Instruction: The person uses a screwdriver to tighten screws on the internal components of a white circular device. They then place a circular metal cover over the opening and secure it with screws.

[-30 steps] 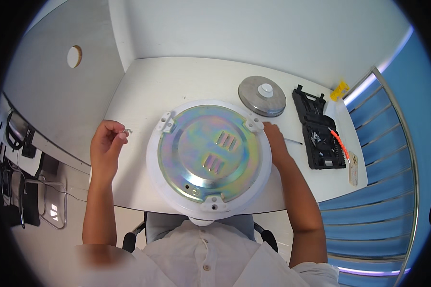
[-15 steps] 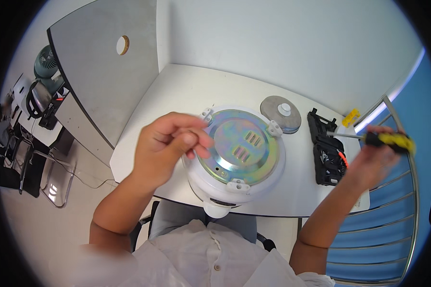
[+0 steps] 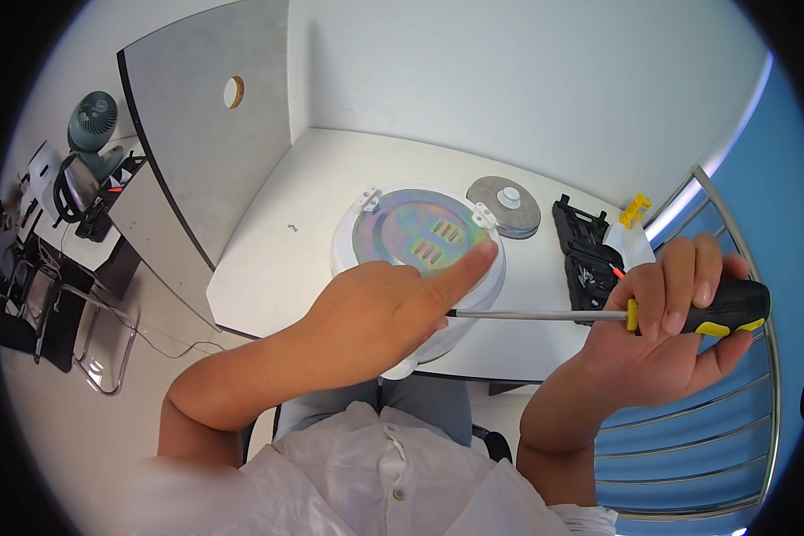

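Note:
My right hand (image 3: 657, 317) is wrapped round the black and yellow handle of a screwdriver (image 3: 545, 314), held level above the table's right side. Its shaft points left, and the tip ends at my left hand (image 3: 389, 308). There the index finger is stretched out over the appliance while the other fingers curl in by the tip; anything between them is hidden. Below lies an upturned round white appliance (image 3: 344, 237), like a rice cooker, with a shiny iridescent metal base plate (image 3: 393, 223). White feet (image 3: 484, 215) sit at the plate's edge. My left hand hides its near part.
A grey metal disc with a white knob (image 3: 509, 198) lies behind the appliance. An open black tool case (image 3: 581, 268) is to its right, near a yellow item (image 3: 635, 211). Tiny pieces (image 3: 292, 227) lie left on the white table (image 3: 259, 277). A metal railing (image 3: 768, 402) stands right.
The screwdriver's tip has come left and down to my left hand. My left hand has moved right across the appliance, its index finger now stretched out. The view has shifted slightly.

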`<move>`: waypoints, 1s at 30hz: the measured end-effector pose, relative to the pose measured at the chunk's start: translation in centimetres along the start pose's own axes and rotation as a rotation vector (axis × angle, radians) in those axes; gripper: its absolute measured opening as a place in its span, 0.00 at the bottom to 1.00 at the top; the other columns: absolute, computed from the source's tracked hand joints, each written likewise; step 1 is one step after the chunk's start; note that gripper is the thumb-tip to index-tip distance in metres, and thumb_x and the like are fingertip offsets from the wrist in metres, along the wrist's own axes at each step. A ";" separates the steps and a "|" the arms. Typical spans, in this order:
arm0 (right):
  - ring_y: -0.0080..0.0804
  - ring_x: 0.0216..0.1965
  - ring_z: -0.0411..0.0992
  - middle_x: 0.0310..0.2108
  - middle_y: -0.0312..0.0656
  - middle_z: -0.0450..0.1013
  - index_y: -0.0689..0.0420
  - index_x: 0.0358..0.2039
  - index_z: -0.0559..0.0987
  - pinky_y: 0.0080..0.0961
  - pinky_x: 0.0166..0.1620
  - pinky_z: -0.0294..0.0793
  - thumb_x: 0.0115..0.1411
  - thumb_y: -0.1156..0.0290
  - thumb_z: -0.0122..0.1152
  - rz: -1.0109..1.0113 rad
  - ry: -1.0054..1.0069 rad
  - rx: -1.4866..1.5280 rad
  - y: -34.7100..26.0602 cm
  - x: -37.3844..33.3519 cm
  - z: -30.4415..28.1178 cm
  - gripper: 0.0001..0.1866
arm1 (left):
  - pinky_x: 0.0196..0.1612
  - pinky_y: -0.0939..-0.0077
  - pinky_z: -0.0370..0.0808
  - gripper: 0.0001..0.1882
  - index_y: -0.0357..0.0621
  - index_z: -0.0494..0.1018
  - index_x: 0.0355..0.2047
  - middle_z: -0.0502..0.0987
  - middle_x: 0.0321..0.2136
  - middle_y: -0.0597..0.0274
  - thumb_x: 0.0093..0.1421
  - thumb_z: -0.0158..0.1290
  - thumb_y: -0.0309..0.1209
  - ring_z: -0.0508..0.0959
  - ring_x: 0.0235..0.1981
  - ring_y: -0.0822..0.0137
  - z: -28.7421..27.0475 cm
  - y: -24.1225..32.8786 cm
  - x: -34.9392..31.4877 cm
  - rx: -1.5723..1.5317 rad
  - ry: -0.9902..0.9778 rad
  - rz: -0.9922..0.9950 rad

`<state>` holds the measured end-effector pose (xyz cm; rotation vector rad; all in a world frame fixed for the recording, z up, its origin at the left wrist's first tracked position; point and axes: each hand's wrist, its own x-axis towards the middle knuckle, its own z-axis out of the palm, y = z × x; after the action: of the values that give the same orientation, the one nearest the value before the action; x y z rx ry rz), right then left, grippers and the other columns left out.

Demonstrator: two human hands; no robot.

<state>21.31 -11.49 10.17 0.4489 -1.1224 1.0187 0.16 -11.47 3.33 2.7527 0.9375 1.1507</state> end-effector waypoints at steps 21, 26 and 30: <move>0.27 0.22 0.63 0.31 0.40 0.60 0.61 0.52 0.62 0.21 0.18 0.65 0.59 0.58 0.56 0.056 -0.132 -0.037 -2.3 -1.3 -0.8 0.27 | 0.23 0.68 0.69 0.41 0.38 0.52 0.63 0.72 0.20 0.58 0.49 0.57 0.23 0.71 0.20 0.57 0.0 1.5 0.0 -0.069 -0.023 0.033; 0.28 0.24 0.64 0.31 0.40 0.60 0.60 0.51 0.62 0.23 0.20 0.67 0.59 0.58 0.56 0.039 -0.083 -0.020 -1.8 -1.4 -1.3 0.26 | 0.20 0.69 0.65 0.39 0.39 0.57 0.61 0.68 0.15 0.62 0.47 0.59 0.23 0.68 0.16 0.61 0.1 1.4 0.1 -0.013 0.029 0.073; 0.30 0.26 0.64 0.32 0.40 0.60 0.60 0.48 0.63 0.23 0.24 0.69 0.59 0.60 0.57 -0.004 -0.001 -0.029 -1.1 -1.5 -1.2 0.24 | 0.18 0.70 0.64 0.39 0.38 0.59 0.60 0.67 0.14 0.63 0.46 0.60 0.24 0.67 0.14 0.63 0.3 0.9 0.1 0.047 0.090 0.095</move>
<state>22.73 -11.76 8.52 0.4291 -1.1356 0.9975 0.86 -12.11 3.39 2.8329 0.8608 1.2927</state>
